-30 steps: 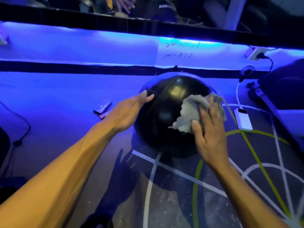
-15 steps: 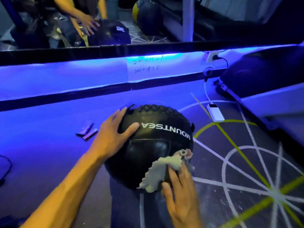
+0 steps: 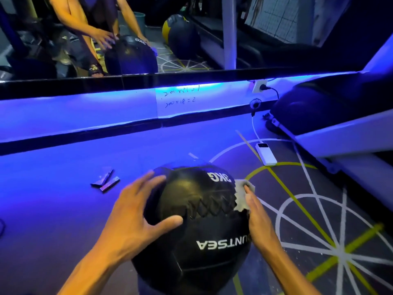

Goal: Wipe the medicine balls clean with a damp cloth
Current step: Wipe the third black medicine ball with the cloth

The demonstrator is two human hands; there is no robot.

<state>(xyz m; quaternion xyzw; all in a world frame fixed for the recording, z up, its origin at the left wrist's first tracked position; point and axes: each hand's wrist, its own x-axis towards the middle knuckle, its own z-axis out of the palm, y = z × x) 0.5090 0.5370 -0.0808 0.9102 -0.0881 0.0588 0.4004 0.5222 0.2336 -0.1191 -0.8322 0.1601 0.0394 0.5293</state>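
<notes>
1. Your black medicine ball (image 3: 200, 237) sits on the floor (image 3: 53, 209) right in front of you, centre-low in view, w/ white "3KG" print on top and "UNTSEA" lettering lower down, both upside down to you; a zigzag stitched seam runs across the middle.
2. Your left hand (image 3: 136, 216) lies flat on the ball's left side, fingers spread and straight, thumb across the front – pressing, not curled round anything.
3. Your right hand (image 3: 258, 218) is on the ball's right side, fingers extended, pressing the grey cloth (image 3: 242, 196) against the surface. Cloth is bunched between fingers and ball, near the "3KG" mark.
4. Floor has white and yellow-green painted lines to the right of the ball.
5. White power bank (image 3: 266, 154) lies on the floor beyond the ball, cable going up to a wall socket (image 3: 258, 86).
6. Two small flat strips (image 3: 105, 180) lie left of the ball, well apart from it.
7. Paper note (image 3: 178, 101) w/ handwriting is stuck on the blue-lit ledge below the mirror (image 3: 191, 35).
</notes>
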